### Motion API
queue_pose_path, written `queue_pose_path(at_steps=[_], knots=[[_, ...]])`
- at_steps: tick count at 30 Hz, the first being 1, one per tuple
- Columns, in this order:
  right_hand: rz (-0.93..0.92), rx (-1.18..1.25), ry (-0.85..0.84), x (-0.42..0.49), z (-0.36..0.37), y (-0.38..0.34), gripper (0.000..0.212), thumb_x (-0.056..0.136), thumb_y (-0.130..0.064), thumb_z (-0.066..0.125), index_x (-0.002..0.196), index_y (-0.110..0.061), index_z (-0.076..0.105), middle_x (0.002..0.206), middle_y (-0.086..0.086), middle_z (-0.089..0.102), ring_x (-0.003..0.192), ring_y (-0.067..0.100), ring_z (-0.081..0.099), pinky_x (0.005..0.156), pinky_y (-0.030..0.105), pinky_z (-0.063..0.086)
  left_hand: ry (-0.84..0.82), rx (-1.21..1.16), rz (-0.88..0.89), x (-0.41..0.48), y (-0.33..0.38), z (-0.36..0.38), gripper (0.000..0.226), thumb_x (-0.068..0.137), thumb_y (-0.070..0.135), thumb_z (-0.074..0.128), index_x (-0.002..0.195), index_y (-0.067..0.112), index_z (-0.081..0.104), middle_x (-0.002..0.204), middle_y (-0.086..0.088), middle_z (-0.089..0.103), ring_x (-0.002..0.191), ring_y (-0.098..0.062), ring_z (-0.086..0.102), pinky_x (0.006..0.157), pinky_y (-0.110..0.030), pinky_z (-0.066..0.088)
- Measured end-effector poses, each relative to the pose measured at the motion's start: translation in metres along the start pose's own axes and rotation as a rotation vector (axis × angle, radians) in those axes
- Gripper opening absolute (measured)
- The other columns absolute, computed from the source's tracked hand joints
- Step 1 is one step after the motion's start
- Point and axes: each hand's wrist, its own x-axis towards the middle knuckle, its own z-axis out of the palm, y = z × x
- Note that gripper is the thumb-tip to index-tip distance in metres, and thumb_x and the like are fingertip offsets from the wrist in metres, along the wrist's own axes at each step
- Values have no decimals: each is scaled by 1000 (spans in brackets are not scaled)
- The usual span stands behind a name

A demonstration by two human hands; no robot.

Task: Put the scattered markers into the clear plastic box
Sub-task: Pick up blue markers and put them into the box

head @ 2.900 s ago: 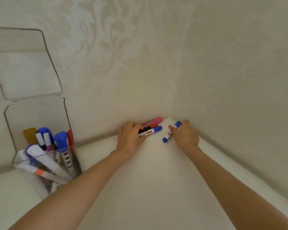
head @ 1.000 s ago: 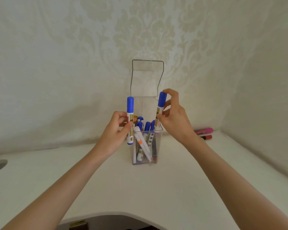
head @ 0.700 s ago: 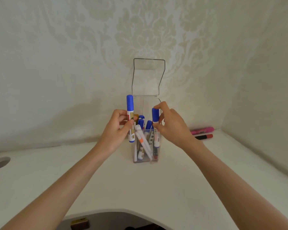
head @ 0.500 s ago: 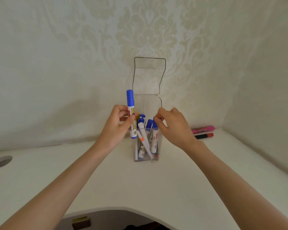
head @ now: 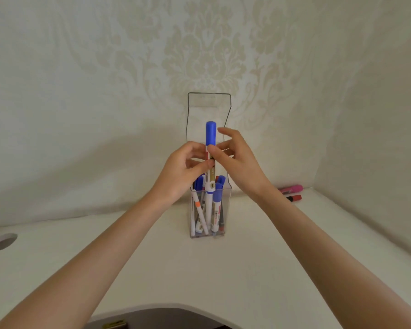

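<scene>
At the centre of the frame, a white-barrelled marker with a blue cap (head: 210, 157) stands nearly upright, cap up, its lower end already dipping past the rim of the tall clear plastic box (head: 226, 210) on the white desk (head: 223, 281). Both hands meet on its barrel just below the cap: the left hand (head: 183, 172) pinches it between thumb and fingers from the left of the frame, while the right hand (head: 237, 162) touches it with thumb and forefinger from the right, its other fingers spread loose. The marker's long axis runs straight down into the box mouth, so the drop lies directly below the grip; I judge that a plain lowering and release would seat it among the markers already inside. The box's hinged lid stands open behind. At the right of the frame, against the wall, a pink marker (head: 292, 188) and a dark marker with a red cap (head: 294, 198) lie well apart from the box, nearer the right hand.
</scene>
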Motion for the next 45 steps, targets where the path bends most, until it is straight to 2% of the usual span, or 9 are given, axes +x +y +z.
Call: queue_pose_path(at_steps=[4,8,15,20,24,29,33,40,45], knots=[[-72,33,18,5,-6,-2,64,91,-14,55,142,-33,23,98,7,64,91,17,65,79,19,50,-55,62,-30,9,1,1,23,83,16,63,106,17,59,99,1,67,93,-15,66,82,-29,53],[-127,-28,125,12,-19,-5,53,93,-10,50,137,-33,34,91,-11,57,88,16,66,74,16,52,-116,212,-1,17,-1,-2,30,89,21,55,119,20,56,112,5,65,103,-8,61,89,-24,49],[-66,-115,96,6,-29,8,48,92,-11,52,132,-34,39,91,-13,57,86,9,65,66,5,48,-192,415,-42,26,-19,-2,27,95,11,42,115,17,58,117,0,63,103,-13,62,90,-23,49],[-57,-67,132,6,-31,16,47,90,-9,55,128,-33,42,89,-11,59,86,11,66,67,6,50,-314,933,223,30,-21,8,33,95,12,37,123,22,51,122,3,63,108,-14,58,103,-30,28],[-59,-52,123,4,-30,18,47,90,-7,55,128,-32,42,90,-7,60,84,13,67,69,6,50,-438,1038,187,33,-28,17,36,92,11,36,126,19,45,121,-2,64,100,-17,58,106,-32,25],[-66,-43,117,1,-29,17,47,89,-5,54,127,-31,43,91,-4,60,82,11,66,69,6,49,-546,999,-13,51,-25,20,38,91,10,35,127,20,45,114,-8,65,97,-22,60,86,-36,50],[-31,-56,119,-1,-27,23,46,90,-7,55,126,-31,42,90,-5,60,83,11,65,67,10,51,-677,1078,-58,57,-24,25,29,94,27,29,109,16,52,81,-2,59,71,-17,55,65,-27,42],[-4,-89,84,-4,-24,31,46,90,-9,55,127,-32,41,94,-5,60,83,6,64,65,7,49,-714,1177,5,46,-24,26,32,92,38,27,91,17,50,69,0,54,67,-17,49,96,-38,34],[6,-100,51,-6,-22,35,45,90,-11,57,127,-32,42,97,0,63,86,7,66,66,8,49,-568,1211,172,28,-28,16,50,90,51,33,124,18,48,106,-2,64,117,-19,49,117,-42,9]])
